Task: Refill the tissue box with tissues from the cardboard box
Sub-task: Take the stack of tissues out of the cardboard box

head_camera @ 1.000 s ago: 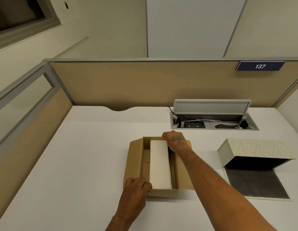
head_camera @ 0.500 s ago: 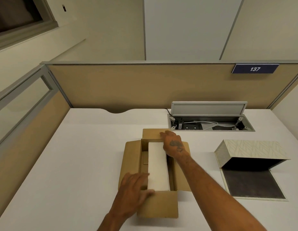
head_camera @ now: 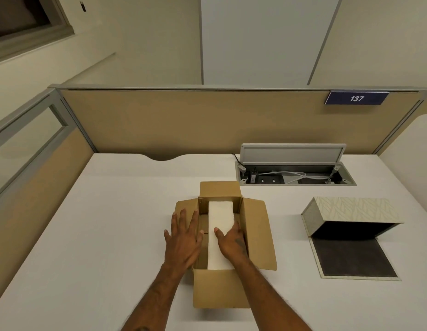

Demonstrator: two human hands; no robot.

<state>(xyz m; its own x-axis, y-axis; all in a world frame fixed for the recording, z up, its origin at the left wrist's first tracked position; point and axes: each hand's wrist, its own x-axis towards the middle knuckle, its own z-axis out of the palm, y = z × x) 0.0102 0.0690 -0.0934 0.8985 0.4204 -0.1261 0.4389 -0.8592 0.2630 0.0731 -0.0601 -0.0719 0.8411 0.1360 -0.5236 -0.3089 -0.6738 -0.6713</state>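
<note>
The cardboard box [head_camera: 223,237] at the lower centre of the frame has its flaps open, and the white tissues [head_camera: 220,231] lie inside. The left hand [head_camera: 183,242] rests flat with spread fingers on the left flap; the right hand [head_camera: 231,242] touches the stack, holding nothing yet. The tissue box [head_camera: 351,232] at the right stands open and empty, so I judge the refilling itself is not yet done.

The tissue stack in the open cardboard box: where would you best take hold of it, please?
Probably by its long sides, from above: the tissue stack lies flat and narrow in the cardboard box, with gaps either side for the left hand and right hand.
</note>
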